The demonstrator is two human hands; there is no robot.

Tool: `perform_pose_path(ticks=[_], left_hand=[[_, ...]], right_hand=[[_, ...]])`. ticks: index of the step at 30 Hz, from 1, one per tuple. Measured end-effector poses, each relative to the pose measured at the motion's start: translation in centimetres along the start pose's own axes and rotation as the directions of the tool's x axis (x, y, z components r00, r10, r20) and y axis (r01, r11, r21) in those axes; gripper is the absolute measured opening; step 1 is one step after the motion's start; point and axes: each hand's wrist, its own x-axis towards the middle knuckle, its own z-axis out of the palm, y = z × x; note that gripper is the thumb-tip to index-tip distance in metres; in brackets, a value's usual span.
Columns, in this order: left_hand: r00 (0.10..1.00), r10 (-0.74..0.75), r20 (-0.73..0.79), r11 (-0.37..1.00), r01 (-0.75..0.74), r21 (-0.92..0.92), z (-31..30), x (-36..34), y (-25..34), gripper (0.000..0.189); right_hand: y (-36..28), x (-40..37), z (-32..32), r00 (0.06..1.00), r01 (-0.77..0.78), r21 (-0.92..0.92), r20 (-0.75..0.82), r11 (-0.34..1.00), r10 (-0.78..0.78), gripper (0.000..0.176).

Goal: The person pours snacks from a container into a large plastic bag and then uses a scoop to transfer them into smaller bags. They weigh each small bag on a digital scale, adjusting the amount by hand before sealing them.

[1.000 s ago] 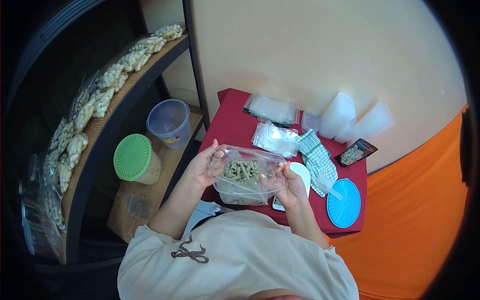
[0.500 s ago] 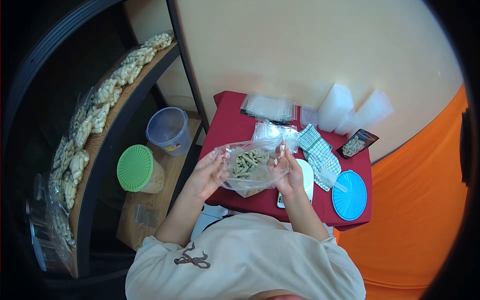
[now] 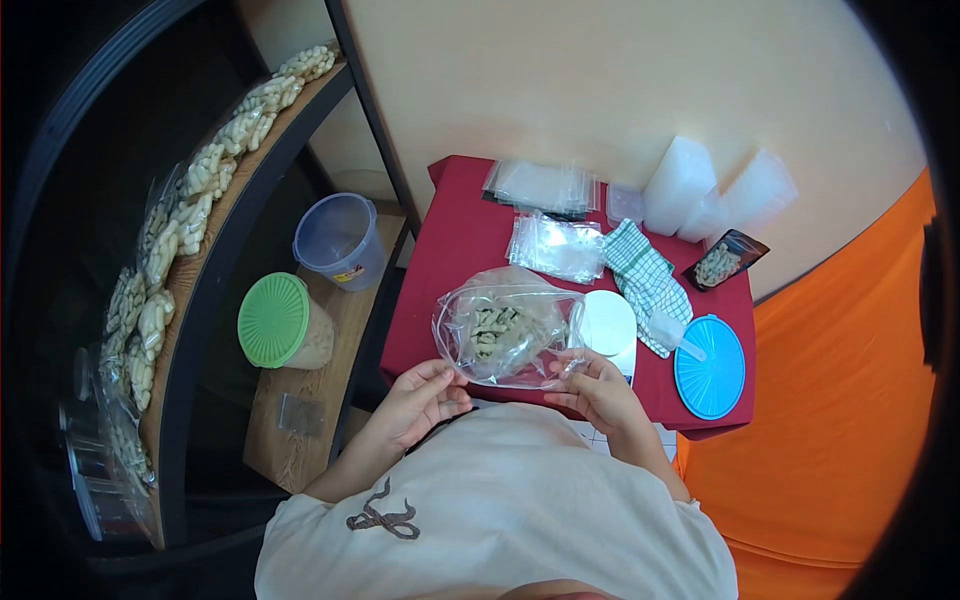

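Left hand (image 3: 420, 395): fingers curled, pinching the bag's near left corner.
Right hand (image 3: 598, 388): fingertips closed on the bag's near right edge.
Bag (image 3: 505, 322): clear plastic, lying on the red worktop (image 3: 450, 240) just beyond both hands, part-filled with greenish capsules (image 3: 495, 325).
Handling: probably light, limp and slick; the loose contents would shift and make it sag.
Hold: best taken along the edge, both hands.
Beyond the right hand: small white scale (image 3: 608, 322), beside the bag.

a blue lid (image 3: 709, 366) lies on the red desk (image 3: 460, 250) beside a checked cloth (image 3: 648, 282); a green-lidded tub (image 3: 275, 320) stands on a wooden shelf (image 3: 305, 450).
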Motion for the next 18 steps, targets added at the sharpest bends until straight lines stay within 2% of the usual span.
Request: perform_pose_path(ticks=[2,3,5,6,10,12,13,15,16,18], left_hand=[[0.986,0.165,-0.025,0.984,-0.167,-0.055,1.3,-0.1,0.4,0.021],[0.986,0.160,-0.034,0.985,-0.162,-0.054,1.2,0.0,0.5,0.021],[0.972,0.234,0.025,0.972,-0.233,-0.009,1.0,0.6,0.9,0.022],[0.970,0.241,-0.022,0.970,-0.242,-0.005,2.2,0.4,1.5,0.015],[0.955,0.292,-0.049,0.955,-0.294,-0.045,2.1,1.5,1.0,0.013],[0.954,0.280,-0.104,0.940,-0.294,-0.172,2.5,1.6,0.7,0.013],[0.954,0.281,-0.104,0.940,-0.295,-0.171,2.8,1.7,0.6,0.013],[0.947,0.300,-0.115,0.890,-0.322,-0.322,3.4,1.8,0.6,0.014],[0.947,0.300,-0.114,0.891,-0.321,-0.322,3.4,1.8,0.8,0.014],[0.926,0.377,0.000,0.874,-0.356,-0.330,3.5,1.9,1.1,0.013]], right_hand=[[0.9,0.5,-0.1,0.987,0.142,0.113,0.062,0.983,-0.150,0.029],[1.2,0.4,0.1,0.988,0.134,0.118,0.063,0.984,-0.142,0.029],[0.9,0.3,0.8,0.963,0.262,0.143,0.016,0.954,-0.267,0.029],[0.8,0.2,1.1,0.960,0.278,0.147,-0.015,0.949,-0.279,0.026],[1.1,0.8,1.1,0.941,0.333,0.227,-0.011,0.915,-0.339,0.022],[1.0,0.8,1.1,0.935,0.351,0.309,-0.055,0.884,-0.351,0.015],[1.1,1.0,1.1,0.934,0.351,0.309,-0.054,0.884,-0.352,0.015],[1.4,1.4,1.1,0.908,0.397,0.386,-0.035,0.833,-0.417,0.011],[1.5,1.5,1.1,0.908,0.398,0.386,-0.036,0.832,-0.418,0.011],[1.6,1.6,1.0,0.880,0.409,0.417,0.053,0.812,-0.471,0.010]])
